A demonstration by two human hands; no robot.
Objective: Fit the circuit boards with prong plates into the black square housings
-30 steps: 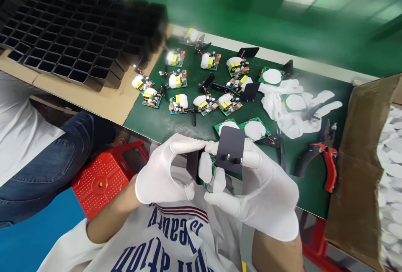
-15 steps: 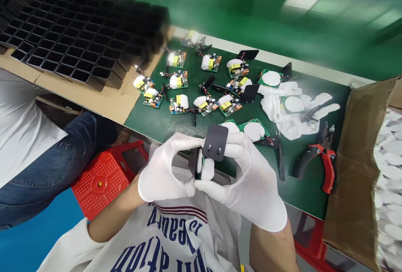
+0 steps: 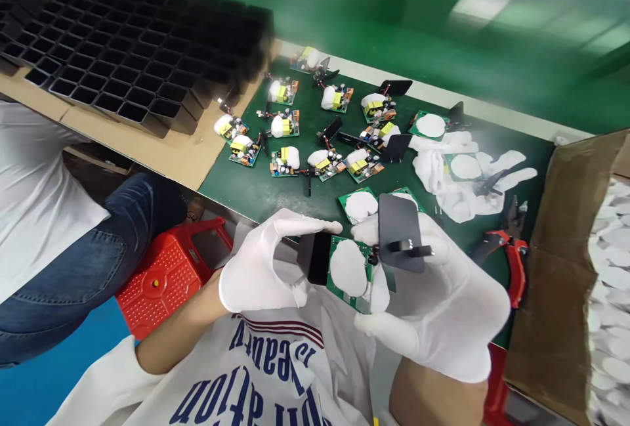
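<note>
Hands [image 3: 344,281] partly cover circuit board [image 3: 350,270] and black casing [image 3: 314,258].

Circuit boards [image 3: 325,130] lie scattered on a green table [image 3: 266,193], near black trays [image 3: 123,52], red pliers [image 3: 509,258], spare gloves [image 3: 457,173] and a red stool [image 3: 167,275].
</note>
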